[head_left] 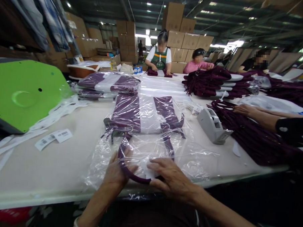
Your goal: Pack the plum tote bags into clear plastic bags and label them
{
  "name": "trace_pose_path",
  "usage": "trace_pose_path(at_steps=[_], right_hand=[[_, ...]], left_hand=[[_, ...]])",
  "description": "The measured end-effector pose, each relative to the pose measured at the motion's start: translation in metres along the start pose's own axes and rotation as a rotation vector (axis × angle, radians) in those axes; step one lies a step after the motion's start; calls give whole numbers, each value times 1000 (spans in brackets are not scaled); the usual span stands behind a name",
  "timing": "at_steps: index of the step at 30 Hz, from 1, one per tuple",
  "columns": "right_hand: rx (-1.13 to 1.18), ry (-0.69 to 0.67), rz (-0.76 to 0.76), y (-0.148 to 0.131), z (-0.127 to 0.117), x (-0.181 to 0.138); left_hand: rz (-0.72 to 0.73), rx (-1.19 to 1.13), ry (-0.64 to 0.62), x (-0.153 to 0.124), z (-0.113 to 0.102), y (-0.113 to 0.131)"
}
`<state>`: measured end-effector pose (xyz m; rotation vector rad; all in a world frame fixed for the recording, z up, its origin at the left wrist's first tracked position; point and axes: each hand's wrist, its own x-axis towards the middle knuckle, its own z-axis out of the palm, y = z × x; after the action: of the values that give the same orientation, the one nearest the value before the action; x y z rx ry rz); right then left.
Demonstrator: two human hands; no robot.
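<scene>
In front of me lies a folded purple bag (126, 112) with a white band (149, 115) around its middle, inside a clear plastic bag (197, 162). Its looped purple handle (136, 177) points towards me. My left hand (116, 170) is at the left side of the loop, fingers apart, with the handle crossing over it. My right hand (172, 176) has the loop's right side between thumb and fingers. Crumpled plastic blurs the contact around both hands. A small whitish piece (150, 170) shows between the hands; I cannot tell what it is.
Wrapped purple bags (106, 83) are stacked at the back left. A grey tape dispenser (212, 126) stands to the right, near a co-worker's hand (244, 110) on purple bags. Labels (53, 139) and a green machine (26, 94) are left. Other people work across the table.
</scene>
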<state>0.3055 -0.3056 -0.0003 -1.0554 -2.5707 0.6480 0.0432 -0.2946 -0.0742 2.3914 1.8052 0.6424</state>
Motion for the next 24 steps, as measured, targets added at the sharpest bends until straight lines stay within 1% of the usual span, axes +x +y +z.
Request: trace_pose_path(at_steps=[2,4,5,7,9,11,13,15,17,19,20,21,22,24], right_hand=[[-68,4,26,7,-1,4],[-139,-24,40,15,1,11],[-164,-41,49,19,2,14],[-195,-57,68,27,7,17],[-205,-49,75,34,12,18],[-208,-32,79,38,16,18],[-213,-20,101,39,18,18],[-218,-5,126,39,20,17],[-201,20,127,40,21,14],[-175,87,116,47,23,10],[-170,141,119,53,25,7],[-174,210,133,60,25,4],[-184,279,156,70,26,1],[-206,401,222,90,25,-3]], left_hand=[[-63,90,7,-18,-10,-10],[-115,160,59,-36,-14,-22],[-145,184,98,-44,-14,-27],[-215,204,218,-60,-14,-37],[-278,164,331,-74,-14,-42],[-350,76,407,-86,-16,-38],[-452,-20,438,-97,-18,-27],[-520,-81,438,-109,-18,-15],[-552,-94,407,-125,-16,-10],[-558,-40,387,-144,-12,-15],[-541,15,388,-152,-11,-21],[-486,75,392,-160,-10,-28],[-385,129,390,-165,-10,-35],[-122,187,354,-168,-14,-46]])
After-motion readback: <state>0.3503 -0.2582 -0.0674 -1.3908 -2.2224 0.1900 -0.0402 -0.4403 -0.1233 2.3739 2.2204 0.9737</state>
